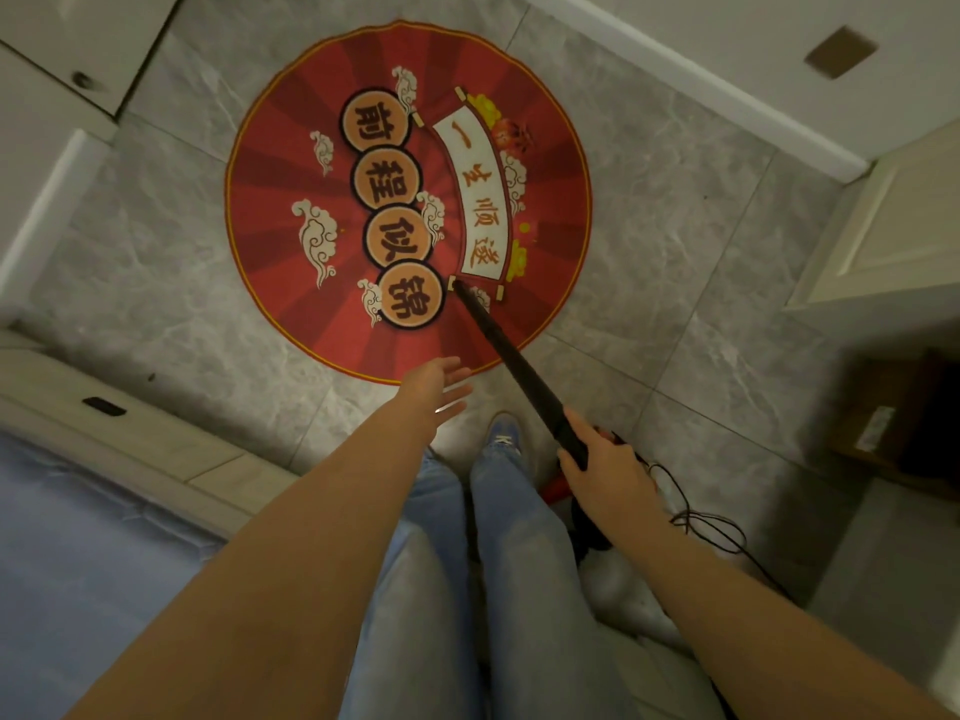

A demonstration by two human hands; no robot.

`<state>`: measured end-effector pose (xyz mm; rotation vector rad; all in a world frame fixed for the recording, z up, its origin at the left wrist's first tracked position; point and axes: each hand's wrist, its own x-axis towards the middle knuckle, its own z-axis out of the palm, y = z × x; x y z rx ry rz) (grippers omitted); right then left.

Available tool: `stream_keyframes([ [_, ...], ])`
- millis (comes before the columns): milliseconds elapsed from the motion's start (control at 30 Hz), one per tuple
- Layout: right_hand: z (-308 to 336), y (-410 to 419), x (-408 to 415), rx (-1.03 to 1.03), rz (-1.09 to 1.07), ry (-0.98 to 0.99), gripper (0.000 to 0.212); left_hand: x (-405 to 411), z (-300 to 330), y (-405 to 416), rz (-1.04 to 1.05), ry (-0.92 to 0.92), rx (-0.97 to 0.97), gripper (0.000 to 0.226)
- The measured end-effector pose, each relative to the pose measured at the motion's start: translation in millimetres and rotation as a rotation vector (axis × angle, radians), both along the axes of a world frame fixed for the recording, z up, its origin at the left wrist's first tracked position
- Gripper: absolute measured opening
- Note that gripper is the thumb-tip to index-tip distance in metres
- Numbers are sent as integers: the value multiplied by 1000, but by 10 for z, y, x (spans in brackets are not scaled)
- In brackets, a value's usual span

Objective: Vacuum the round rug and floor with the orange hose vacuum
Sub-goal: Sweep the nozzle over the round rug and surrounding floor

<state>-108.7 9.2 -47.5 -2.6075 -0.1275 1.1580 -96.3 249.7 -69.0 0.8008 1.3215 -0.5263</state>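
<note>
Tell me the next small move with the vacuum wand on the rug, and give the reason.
Probably sweep the black wand leftward across the round rug. Its tip rests near the rug's lower right of centre, by the white scroll print, so most of the rug lies to the left and beyond. The right hand grips the wand; the left hand hangs open, holding nothing.

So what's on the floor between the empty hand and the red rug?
Nothing. In the head view, the open left hand hangs over the near rim of the round rug, above bare grey tile. The black wand passes beside it.
</note>
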Motion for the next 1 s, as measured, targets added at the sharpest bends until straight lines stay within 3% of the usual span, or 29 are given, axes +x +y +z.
stream_keyframes([
  [433, -5, -272, 45, 26, -67, -8, 62, -123, -111, -108, -34, 27, -17, 35],
  [667, -30, -182, 408, 45, -263, -75, 60, -48, -67, -176, -65, 10, -1, 32],
  [867, 127, -164, 26, -54, -155, -8, 62, 55, 56, -268, -124, -11, 27, 34],
  [1000, 137, -251, 275, -7, -224, -59, 60, 120, 107, -394, -162, -16, 24, 32],
])
